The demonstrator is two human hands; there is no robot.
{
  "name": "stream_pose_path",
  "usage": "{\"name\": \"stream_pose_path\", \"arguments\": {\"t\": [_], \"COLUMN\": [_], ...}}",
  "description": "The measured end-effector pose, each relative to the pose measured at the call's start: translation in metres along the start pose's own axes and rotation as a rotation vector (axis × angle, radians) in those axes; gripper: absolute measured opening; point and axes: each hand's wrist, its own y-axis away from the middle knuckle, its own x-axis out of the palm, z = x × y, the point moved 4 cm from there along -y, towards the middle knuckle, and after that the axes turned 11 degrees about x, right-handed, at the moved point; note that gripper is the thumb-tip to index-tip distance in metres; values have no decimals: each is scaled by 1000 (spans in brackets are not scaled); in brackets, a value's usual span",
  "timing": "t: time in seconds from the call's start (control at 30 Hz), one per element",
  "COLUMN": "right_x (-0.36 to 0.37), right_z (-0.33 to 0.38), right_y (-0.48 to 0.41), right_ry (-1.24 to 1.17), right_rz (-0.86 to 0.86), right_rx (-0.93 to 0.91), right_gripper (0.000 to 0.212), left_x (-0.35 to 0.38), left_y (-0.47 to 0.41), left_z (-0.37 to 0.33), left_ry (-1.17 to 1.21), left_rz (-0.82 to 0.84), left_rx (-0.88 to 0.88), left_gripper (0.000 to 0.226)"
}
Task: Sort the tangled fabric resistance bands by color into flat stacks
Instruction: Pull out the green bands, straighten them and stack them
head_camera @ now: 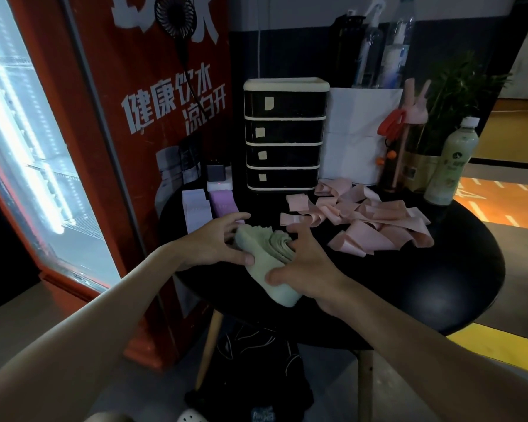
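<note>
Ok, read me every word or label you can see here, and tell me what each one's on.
"健康饮水": white characters on the red cabinet.
"凉白开": just below, on the same cabinet.
Large white characters at the cabinet's top: cut off, unreadable.
Paper tags on the drawer unit: too small to read.
Label on the green bottle: blurred.
"Pampers", apparently: on the dark bag under the table, faint.
</note>
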Motion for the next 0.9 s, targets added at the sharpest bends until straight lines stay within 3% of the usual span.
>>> {"name": "stream_pose_path", "arguments": {"t": [0.13, 0.23, 0.47, 0.6, 0.73, 0.9], "right_x": [-30, -48, -51, -40, -38, -56], "right_z": [15, 9, -6, -1, -2, -11], "right_y": [16, 21, 13, 8, 7, 9], "right_ry": [519, 705, 739, 813, 820, 785], "right_rz": [92, 135, 156, 135, 104, 24], "right_rx": [-199, -251, -258, -342, -348, -338], "right_gripper": [104, 103, 109, 70, 80, 88], "left_x": [25, 45, 46, 44, 42, 43], "left_y": [0, -2, -6, -7, -9, -8], "left_z": [-7, -12, -13, -15, -18, -23], "left_ry": [-46, -41, -162, -260, -293, -287], "left_rz": [1, -25, 2, 87, 112, 105], "left_rx": [112, 217, 289, 290, 295, 311], "left_gripper": [116, 116, 99, 91, 70, 63]}}
